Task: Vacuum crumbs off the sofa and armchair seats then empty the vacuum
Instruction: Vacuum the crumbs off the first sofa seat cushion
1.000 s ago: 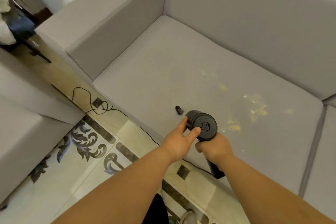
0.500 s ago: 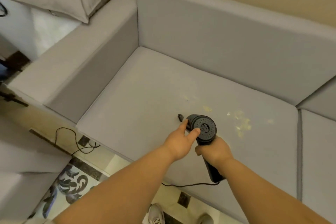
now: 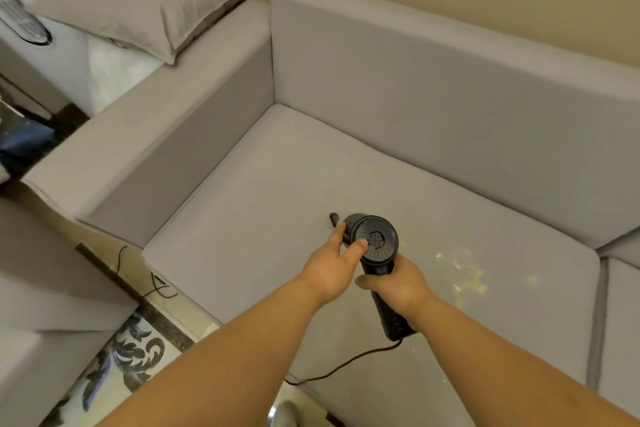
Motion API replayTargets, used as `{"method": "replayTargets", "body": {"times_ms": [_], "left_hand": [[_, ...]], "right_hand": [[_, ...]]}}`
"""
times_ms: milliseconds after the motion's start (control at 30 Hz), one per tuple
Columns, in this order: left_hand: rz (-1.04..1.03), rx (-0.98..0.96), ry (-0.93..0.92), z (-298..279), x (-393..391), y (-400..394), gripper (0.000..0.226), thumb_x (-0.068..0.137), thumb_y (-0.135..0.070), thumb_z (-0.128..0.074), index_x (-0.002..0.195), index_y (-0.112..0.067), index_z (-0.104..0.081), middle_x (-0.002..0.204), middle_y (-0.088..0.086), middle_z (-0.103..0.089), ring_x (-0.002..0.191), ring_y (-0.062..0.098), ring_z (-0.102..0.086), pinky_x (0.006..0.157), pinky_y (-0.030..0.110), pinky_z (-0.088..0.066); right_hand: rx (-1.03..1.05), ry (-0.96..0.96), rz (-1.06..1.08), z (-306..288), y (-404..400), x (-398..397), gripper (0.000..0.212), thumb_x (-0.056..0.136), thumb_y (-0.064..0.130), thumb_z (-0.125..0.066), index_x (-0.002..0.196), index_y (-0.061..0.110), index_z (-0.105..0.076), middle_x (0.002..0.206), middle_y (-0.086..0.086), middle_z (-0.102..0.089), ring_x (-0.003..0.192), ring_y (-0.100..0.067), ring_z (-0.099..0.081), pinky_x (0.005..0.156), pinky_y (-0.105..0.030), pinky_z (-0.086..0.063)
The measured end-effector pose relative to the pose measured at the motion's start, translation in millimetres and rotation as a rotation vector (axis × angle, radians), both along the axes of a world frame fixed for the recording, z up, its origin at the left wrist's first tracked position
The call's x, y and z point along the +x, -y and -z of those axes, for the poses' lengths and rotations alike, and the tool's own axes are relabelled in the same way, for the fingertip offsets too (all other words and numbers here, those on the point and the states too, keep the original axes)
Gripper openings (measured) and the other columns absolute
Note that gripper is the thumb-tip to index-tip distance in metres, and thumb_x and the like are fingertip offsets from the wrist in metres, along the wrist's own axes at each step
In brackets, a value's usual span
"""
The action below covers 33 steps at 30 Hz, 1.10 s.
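Note:
I hold a black hand-held vacuum [image 3: 374, 242] above the grey sofa seat [image 3: 263, 218]. My right hand [image 3: 398, 282] grips its handle from the right. My left hand [image 3: 334, 262] holds the round body, thumb on the vented rear cap and fingers curled round the left side. A small black nozzle tip [image 3: 334, 218] pokes out beyond my left fingers, pointing away from me. Pale yellow crumbs [image 3: 467, 270] lie scattered on the seat to the right of the vacuum. The vacuum's black cord [image 3: 346, 366] trails from the handle's end across the seat's front edge.
The sofa's left armrest [image 3: 156, 135] and backrest [image 3: 433, 97] bound the seat. A grey pillow [image 3: 145, 0] lies beyond the armrest. A grey armchair [image 3: 41, 305] stands at the left. More cord [image 3: 152, 284] runs over the patterned tile floor [image 3: 138, 350] between them.
My view has tilted up and shifted right, so the backrest and pillow show now. Both hands keep their hold on the vacuum, which sits a little further left of the crumbs.

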<state>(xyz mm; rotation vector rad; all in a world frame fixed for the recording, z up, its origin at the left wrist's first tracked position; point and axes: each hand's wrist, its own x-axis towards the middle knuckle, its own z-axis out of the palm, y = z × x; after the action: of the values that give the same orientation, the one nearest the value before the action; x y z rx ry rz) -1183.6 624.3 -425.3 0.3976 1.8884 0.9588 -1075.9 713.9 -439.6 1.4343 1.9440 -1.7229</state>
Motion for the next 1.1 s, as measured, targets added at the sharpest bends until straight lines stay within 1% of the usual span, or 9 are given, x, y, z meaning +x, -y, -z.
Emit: {"method": "replayTargets", "body": {"times_ms": [100,167,300,367,533,600,700,933,1100], "left_hand": [[-0.014,0.010,0.000,7.3,-6.0,-16.8,0.064,0.096,-0.045,-0.044,0.151,-0.030,-0.016,0.150,-0.001,-0.037,0.136,0.019,-0.036,0.103,0.023,-0.028],[-0.018,0.021,-0.008,16.7,-15.7,-28.0,0.062,0.096,-0.044,-0.042,0.151,-0.031,-0.015,0.149,-0.001,-0.038,0.135,0.019,-0.037,0.097,0.020,-0.028],[-0.013,0.050,0.029,35.2,-41.5,-49.9,0.060,0.097,-0.044,-0.040,0.151,-0.033,-0.015,0.149,-0.001,-0.039,0.135,0.018,-0.037,0.100,0.022,-0.029],[-0.024,0.060,0.032,39.6,-52.5,-57.8,0.060,0.097,-0.043,-0.041,0.151,-0.033,-0.015,0.149,-0.002,-0.039,0.134,0.017,-0.038,0.098,0.020,-0.029],[-0.030,0.059,0.079,57.5,-86.8,-79.0,0.062,0.097,-0.045,-0.042,0.151,-0.035,-0.013,0.147,0.000,-0.041,0.132,0.018,-0.040,0.096,0.019,-0.029],[-0.011,0.054,0.099,59.5,-90.2,-83.6,0.065,0.096,-0.045,-0.044,0.151,-0.034,-0.013,0.149,-0.002,-0.038,0.134,0.018,-0.037,0.096,0.019,-0.027],[-0.003,0.049,0.099,63.5,-87.2,-89.2,0.067,0.094,-0.047,-0.046,0.151,-0.034,-0.012,0.150,-0.003,-0.037,0.135,0.018,-0.036,0.095,0.019,-0.026],[0.018,0.031,0.100,63.5,-58.7,-84.8,0.068,0.094,-0.049,-0.046,0.151,-0.034,-0.012,0.150,-0.004,-0.036,0.133,0.017,-0.039,0.092,0.017,-0.028],[0.003,0.029,0.100,60.0,-30.4,-81.9,0.068,0.094,-0.049,-0.046,0.151,-0.033,-0.013,0.151,-0.002,-0.036,0.134,0.018,-0.038,0.094,0.018,-0.027]], "right_hand": [[-0.022,-0.050,0.028,8.8,-16.1,-9.4,0.045,0.076,0.021,-0.081,0.113,0.030,-0.057,0.107,0.002,-0.068,0.095,-0.020,-0.064,0.084,-0.035,-0.051],[-0.025,-0.064,0.033,16.7,-25.8,-22.0,0.046,0.077,0.022,-0.081,0.115,0.031,-0.056,0.109,0.003,-0.068,0.097,-0.018,-0.063,0.083,-0.032,-0.049],[-0.025,-0.042,0.076,34.8,-44.2,-49.1,0.048,0.078,0.019,-0.079,0.121,0.025,-0.058,0.106,-0.002,-0.069,0.094,-0.023,-0.064,0.087,-0.039,-0.053],[-0.027,-0.034,0.089,39.8,-51.0,-60.6,0.049,0.079,0.017,-0.077,0.123,0.023,-0.058,0.106,-0.006,-0.070,0.091,-0.025,-0.063,0.089,-0.043,-0.053],[-0.037,0.027,0.117,56.5,-67.5,-93.7,0.045,0.078,0.019,-0.077,0.119,0.021,-0.060,0.103,-0.008,-0.070,0.094,-0.029,-0.064,0.092,-0.047,-0.054],[-0.051,0.045,0.132,60.0,-71.8,-94.7,0.042,0.078,0.016,-0.076,0.118,0.017,-0.061,0.099,-0.008,-0.069,0.088,-0.028,-0.064,0.084,-0.043,-0.055],[-0.065,0.083,0.142,62.6,-79.5,-92.2,0.039,0.077,0.010,-0.074,0.114,0.014,-0.063,0.093,-0.010,-0.069,0.079,-0.026,-0.062,0.069,-0.034,-0.051],[-0.083,0.117,0.160,62.5,-79.4,-64.8,0.034,0.074,0.003,-0.072,0.106,0.009,-0.066,0.082,-0.010,-0.067,0.075,-0.029,-0.061,0.071,-0.037,-0.051],[-0.093,0.121,0.125,60.2,-78.0,-37.8,0.033,0.074,0.003,-0.072,0.106,0.009,-0.065,0.085,-0.012,-0.066,0.078,-0.031,-0.061,0.073,-0.039,-0.052]]}}
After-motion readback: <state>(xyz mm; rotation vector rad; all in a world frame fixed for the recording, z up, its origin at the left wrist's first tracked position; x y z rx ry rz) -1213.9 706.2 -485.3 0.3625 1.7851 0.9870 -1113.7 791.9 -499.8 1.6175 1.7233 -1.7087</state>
